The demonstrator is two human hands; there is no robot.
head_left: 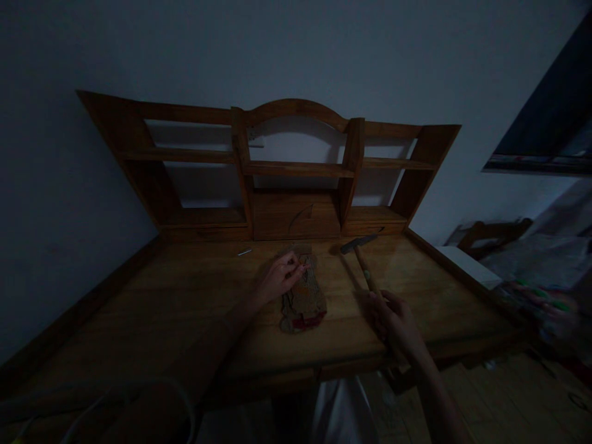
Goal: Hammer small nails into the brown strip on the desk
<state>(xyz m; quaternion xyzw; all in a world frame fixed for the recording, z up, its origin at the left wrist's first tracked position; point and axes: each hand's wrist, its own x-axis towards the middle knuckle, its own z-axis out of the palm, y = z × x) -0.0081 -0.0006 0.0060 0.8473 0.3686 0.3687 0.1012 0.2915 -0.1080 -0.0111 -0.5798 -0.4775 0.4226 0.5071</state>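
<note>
My right hand (pixel 391 314) is wrapped round the wooden handle of a hammer (pixel 364 265), its dark metal head raised at the far end, to the right of a ragged brown piece (pixel 305 299). That piece lies on the desk in front of me, has a worn, uneven outline and a dark red strip along its near edge, and its material is hard to make out. Over its upper part, my left hand (pixel 282 275) is closed in a pinch. Whatever sits between those fingertips is too small and dim to name.
The wooden desk (pixel 198 290) carries a shelf unit (pixel 296 169) along its back, against the wall. A short thin metal-looking item (pixel 244 252) lies left of the brown piece. To the right stand a white surface (pixel 467 265) and a wooden chair back (pixel 494 236). The light is dim.
</note>
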